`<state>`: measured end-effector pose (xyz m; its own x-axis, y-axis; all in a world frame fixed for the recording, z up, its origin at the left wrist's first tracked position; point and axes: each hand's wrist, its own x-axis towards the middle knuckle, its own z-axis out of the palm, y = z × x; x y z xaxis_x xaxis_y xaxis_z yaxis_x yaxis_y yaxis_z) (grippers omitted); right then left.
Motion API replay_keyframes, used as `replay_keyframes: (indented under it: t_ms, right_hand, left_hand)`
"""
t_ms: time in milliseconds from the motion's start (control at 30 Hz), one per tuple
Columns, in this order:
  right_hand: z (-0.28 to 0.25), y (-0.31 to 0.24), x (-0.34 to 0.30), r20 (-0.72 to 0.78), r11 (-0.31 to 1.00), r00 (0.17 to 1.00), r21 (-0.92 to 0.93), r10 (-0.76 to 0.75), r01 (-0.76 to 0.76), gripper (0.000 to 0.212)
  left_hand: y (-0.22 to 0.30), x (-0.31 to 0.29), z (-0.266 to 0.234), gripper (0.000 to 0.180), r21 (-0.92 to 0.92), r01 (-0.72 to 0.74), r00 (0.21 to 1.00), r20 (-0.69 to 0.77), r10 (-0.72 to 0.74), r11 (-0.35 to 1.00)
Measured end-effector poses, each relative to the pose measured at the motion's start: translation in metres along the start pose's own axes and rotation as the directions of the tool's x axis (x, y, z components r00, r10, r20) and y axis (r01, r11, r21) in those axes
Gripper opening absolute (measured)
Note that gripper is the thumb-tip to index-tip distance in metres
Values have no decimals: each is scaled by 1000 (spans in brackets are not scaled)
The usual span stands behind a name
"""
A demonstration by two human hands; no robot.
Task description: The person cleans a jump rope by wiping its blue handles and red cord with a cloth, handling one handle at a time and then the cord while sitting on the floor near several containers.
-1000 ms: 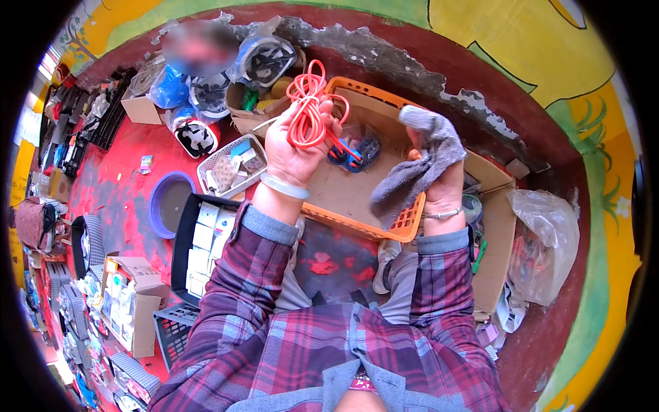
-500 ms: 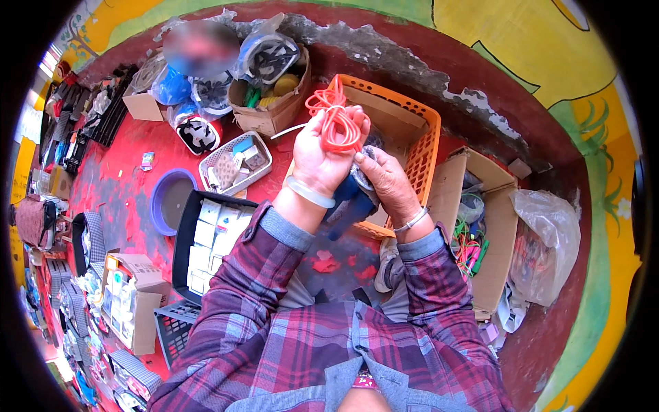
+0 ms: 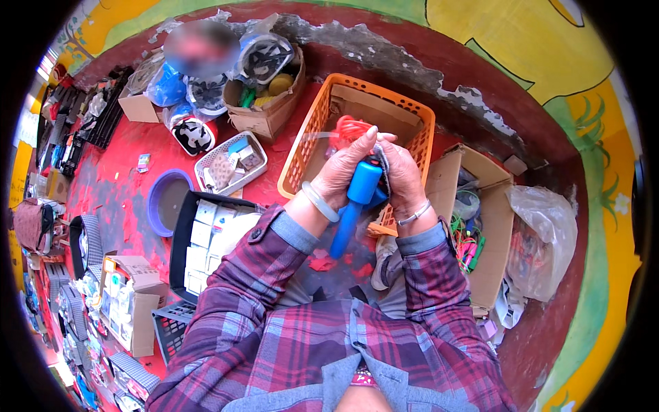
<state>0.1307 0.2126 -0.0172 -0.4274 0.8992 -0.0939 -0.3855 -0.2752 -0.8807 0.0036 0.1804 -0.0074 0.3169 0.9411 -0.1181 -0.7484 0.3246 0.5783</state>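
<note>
My left hand point(image 3: 334, 173), with a pale bangle at its wrist, is closed around a skipping rope. Its red cord point(image 3: 351, 128) bunches beyond the fingertips, and thick blue handles point(image 3: 364, 185) hang down between my palms. My right hand point(image 3: 405, 176), wearing a metal bracelet, meets the left at the fingertips. A dark grey speckled cloth point(image 3: 385, 168) is gripped in it against the rope. Where cord and handles join is hidden by my fingers. Both hands are above the near side of an orange plastic basket point(image 3: 427, 123) with cardboard inside.
On my right stand a cardboard box point(image 3: 495, 233) of colourful cords and handles and a clear plastic bag point(image 3: 546, 240). Leftward are a black bin of white boxes point(image 3: 180, 255), a purple basin point(image 3: 154, 206), a white basket point(image 3: 237, 184) and a carton point(image 3: 278, 120). A wall curves behind.
My left hand has turned from palm-up to facing the right hand, and the red cord has tipped away over the basket. The blue handles have swung into plain sight between my hands.
</note>
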Motion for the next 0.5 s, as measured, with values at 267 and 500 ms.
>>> replay_keyframes:
  t_ms: [267, 500]
  right_hand:
    - [-24, -35, 2, -385, 978, 900, -29, -202, 207, 41]
    - [-29, -54, -12, -190, 904, 980, 406, -61, 135, 47]
  left_hand:
    - [9, 10, -9, 38, -177, -332, 941, -124, 314, 926]
    - [22, 11, -21, 27, 0, -572, 797, -236, 556, 820]
